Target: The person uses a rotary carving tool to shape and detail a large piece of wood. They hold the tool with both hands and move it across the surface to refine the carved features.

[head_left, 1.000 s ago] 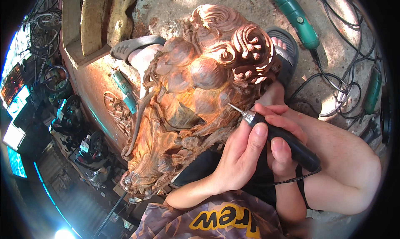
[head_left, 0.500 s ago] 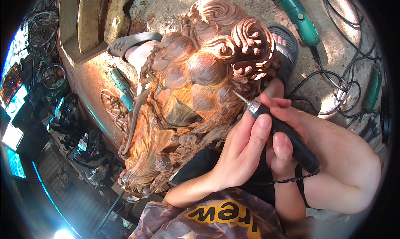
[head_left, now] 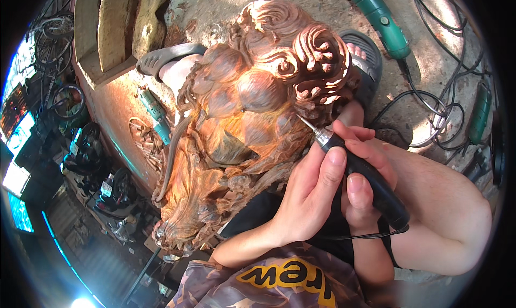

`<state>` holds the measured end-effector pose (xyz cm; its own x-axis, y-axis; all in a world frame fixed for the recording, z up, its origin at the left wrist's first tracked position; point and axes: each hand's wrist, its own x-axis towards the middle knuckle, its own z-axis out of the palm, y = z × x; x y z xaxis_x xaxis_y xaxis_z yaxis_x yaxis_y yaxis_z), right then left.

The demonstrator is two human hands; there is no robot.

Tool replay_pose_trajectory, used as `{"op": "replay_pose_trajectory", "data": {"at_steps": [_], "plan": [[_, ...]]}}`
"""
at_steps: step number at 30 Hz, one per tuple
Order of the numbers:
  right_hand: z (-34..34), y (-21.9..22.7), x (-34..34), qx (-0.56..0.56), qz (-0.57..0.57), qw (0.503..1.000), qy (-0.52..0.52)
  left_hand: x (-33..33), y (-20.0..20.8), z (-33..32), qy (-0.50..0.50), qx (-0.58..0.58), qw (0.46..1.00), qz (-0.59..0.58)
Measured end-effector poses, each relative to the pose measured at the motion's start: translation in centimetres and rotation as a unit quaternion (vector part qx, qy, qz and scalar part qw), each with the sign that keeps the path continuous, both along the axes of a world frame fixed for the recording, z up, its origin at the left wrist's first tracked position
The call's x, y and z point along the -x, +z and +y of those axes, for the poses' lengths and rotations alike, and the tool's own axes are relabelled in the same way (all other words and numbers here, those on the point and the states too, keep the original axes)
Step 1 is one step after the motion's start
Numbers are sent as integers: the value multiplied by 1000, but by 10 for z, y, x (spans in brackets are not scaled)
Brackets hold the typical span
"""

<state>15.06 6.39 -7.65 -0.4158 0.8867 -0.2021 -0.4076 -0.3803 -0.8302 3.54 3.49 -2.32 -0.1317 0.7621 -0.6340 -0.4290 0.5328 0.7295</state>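
Observation:
A large carved wooden sculpture (head_left: 231, 125) with rounded swells and curled locks rests between my legs. Both hands hold a black corded rotary carving tool (head_left: 379, 192) to its right. My left hand (head_left: 309, 192) closes round the tool's front part, thumb along its side. Around the black body wrap the fingers of my right hand (head_left: 371, 168), with the index finger near the metal collar. The thin pointed bit (head_left: 307, 123) reaches over the sculpture's right side, just below the curls; whether it touches the wood I cannot tell. My left fingertips are partly hidden behind the tool.
A green power tool (head_left: 381, 26) lies at the upper right beside looped black cables (head_left: 457, 82). Another green tool (head_left: 478, 117) is at the far right. A teal tool (head_left: 155, 114) lies left of the sculpture. Wooden boards (head_left: 115, 28) stand upper left; machinery (head_left: 88, 147) is farther left.
The sculpture sits slightly farther left in the picture. The tool and both hands have shifted slightly left with it, and the grip looks the same.

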Motion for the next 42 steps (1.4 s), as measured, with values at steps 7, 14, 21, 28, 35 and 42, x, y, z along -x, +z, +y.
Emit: {"op": "replay_pose_trajectory", "data": {"at_steps": [7,14,21,28,35,42], "plan": [[5,3,-1,-55,14,998,29,0,3,-6,7,-57,998,14],[3,8,2,-15,-33,999,2,-1,2,1,16,-6,1000,-4],[6,4,0,-60,12,998,17,-2,2,-3,27,-44,999,-7],[6,4,-1,-28,-19,999,21,-2,1,-2,23,-15,1000,9],[7,-1,1,-38,24,998,37,-3,1,-6,19,-55,998,30],[5,-7,1,-41,15,999,25,-2,0,-3,20,-6,1000,18]]}}
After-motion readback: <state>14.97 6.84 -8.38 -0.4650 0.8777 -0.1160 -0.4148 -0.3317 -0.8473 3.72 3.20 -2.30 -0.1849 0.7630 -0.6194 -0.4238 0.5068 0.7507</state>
